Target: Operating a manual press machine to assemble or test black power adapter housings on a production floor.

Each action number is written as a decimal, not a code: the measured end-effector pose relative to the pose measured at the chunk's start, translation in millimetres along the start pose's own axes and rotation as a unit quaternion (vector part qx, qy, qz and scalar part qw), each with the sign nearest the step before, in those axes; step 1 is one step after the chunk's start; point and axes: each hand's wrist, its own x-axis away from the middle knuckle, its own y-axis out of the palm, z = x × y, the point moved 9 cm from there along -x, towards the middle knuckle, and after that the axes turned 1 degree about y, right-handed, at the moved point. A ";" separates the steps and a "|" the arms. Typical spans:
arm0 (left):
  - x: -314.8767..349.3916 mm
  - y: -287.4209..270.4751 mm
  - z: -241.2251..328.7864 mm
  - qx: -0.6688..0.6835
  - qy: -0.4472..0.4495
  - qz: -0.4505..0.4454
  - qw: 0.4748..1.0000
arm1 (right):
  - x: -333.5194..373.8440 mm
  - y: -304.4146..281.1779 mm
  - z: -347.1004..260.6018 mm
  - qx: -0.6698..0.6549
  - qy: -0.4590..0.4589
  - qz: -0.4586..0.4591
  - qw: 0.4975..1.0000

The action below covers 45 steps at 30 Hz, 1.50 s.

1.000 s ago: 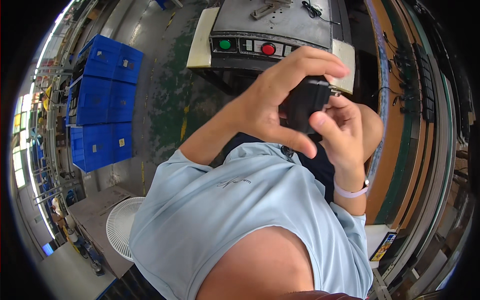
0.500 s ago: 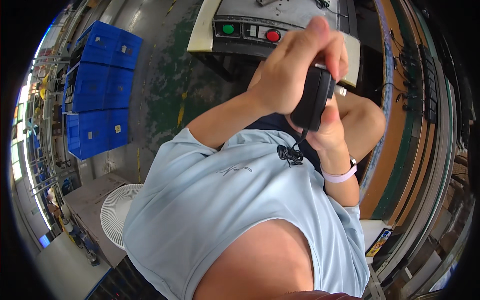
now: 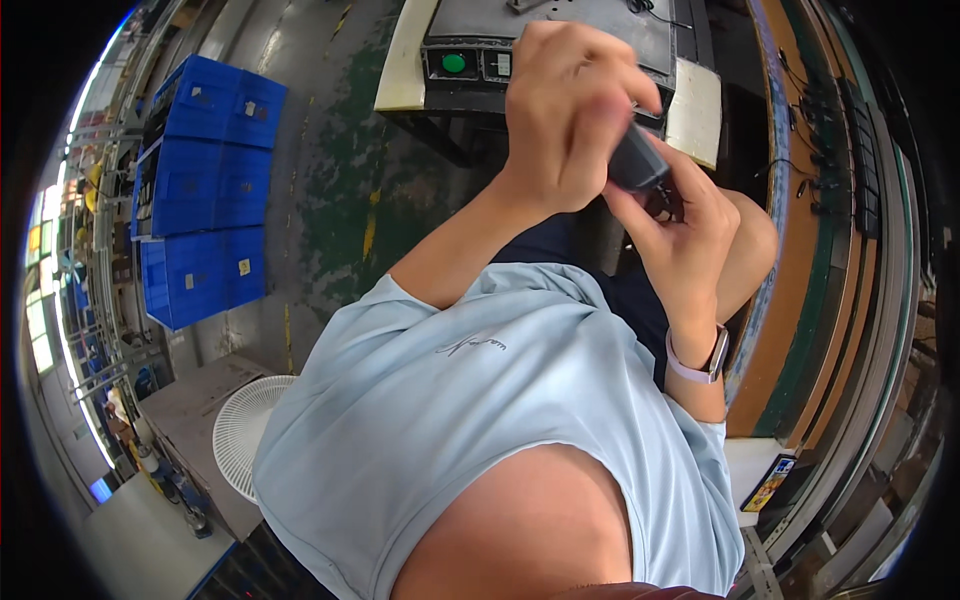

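A black power adapter (image 3: 638, 162) is held between my two hands, tilted, above my lap. My left hand (image 3: 565, 120) is closed with curled fingers around its upper end and covers much of it. My right hand (image 3: 695, 215), with a watch on its wrist, grips the lower end between thumb and fingers. A bit of dark cord shows by the right fingers; the rest of the cord is hidden there.
Ahead stands a machine with a green button (image 3: 453, 63) on its front panel. Blue bins (image 3: 205, 190) are stacked at the left, above a white fan (image 3: 250, 435). Along the right runs a conveyor line (image 3: 775, 330) carrying black adapters with cords (image 3: 825, 160).
The adapter has turned and tilted, and its dangling cord bundle is no longer in sight. My left hand shifted left; my right hand moved right, its back now facing up.
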 end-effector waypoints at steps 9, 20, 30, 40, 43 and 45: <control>19.3 20.9 57.5 -0.250 0.237 -0.122 0.931 | -2.3 2.9 -15.4 0.021 -0.043 0.033 0.998; 4.3 8.1 25.6 -0.241 0.167 -0.123 0.948 | -12.6 22.9 -5.1 0.080 -0.112 -0.006 0.990; -71.4 -130.0 -188.6 -0.257 -0.192 -0.023 0.947 | -73.1 -1.9 94.5 -0.514 0.256 -0.023 0.819; -162.6 -119.3 -297.0 -0.205 -0.115 -0.202 0.951 | -201.7 -58.2 143.0 -0.055 0.161 0.007 0.985; -164.5 -129.5 -281.9 -0.064 -0.170 -0.166 0.969 | -242.7 -38.5 170.0 0.016 0.152 -0.037 0.988; -151.2 -129.1 -271.3 0.072 -0.218 -0.140 0.963 | -268.3 -18.2 187.3 0.078 0.106 -0.020 0.991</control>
